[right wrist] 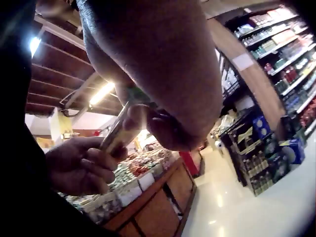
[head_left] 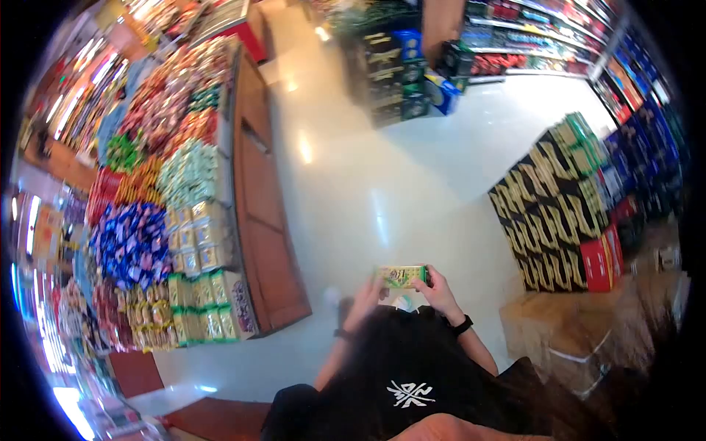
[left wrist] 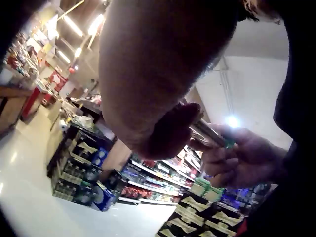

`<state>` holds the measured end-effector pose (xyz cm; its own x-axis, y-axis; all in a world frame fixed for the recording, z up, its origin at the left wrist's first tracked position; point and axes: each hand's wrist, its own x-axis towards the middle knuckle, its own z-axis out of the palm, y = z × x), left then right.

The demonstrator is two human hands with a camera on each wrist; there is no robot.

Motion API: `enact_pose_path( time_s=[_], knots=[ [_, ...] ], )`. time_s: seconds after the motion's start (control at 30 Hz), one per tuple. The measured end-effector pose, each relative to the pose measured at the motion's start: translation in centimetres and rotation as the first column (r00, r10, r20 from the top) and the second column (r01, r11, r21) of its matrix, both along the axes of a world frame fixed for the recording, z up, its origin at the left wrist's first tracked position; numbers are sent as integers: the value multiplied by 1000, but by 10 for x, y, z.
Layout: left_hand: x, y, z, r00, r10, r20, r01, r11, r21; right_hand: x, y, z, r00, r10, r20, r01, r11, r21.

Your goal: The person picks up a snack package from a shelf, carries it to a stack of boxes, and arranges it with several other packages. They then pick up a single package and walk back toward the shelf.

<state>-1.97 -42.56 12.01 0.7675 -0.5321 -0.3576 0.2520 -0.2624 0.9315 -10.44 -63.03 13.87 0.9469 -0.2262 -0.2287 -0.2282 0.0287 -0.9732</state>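
A flat green and yellow packet [head_left: 401, 277] with printed lettering is held level in front of the chest in the head view. My left hand [head_left: 366, 298] grips its left end, and my right hand [head_left: 440, 294] grips the right end with the thumb over its front. Seen in the right wrist view, the thin edge of the packet [right wrist: 117, 132] runs between the left hand [right wrist: 81, 165] and the right hand [right wrist: 170, 98]. The left wrist view has the left hand [left wrist: 153, 98] large and dark, with the right hand [left wrist: 244, 158] beyond it.
On the left, a long wooden display counter [head_left: 257, 184] bears heaps of colourful wrapped packets [head_left: 132, 239]. Stacked black and gold cartons [head_left: 548, 209] stand on the right, above brown cardboard boxes [head_left: 559, 323]. Another carton stack [head_left: 390, 77] and stocked shelves [head_left: 537, 37] lie ahead across the shiny floor.
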Motion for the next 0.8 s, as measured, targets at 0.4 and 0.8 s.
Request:
enact_pose_path(
  time_s=[0.4, 0.8],
  knots=[
    [-25, -131, -1, 945, -307, -110, 298, 950, -96, -99, -68, -15, 891, -455, 6, 444, 874, 198],
    [6, -306, -14, 773, -617, -149, 623, 782, -11, -114, -175, -7, 654, -756, -21, 747, 641, 175]
  ],
)
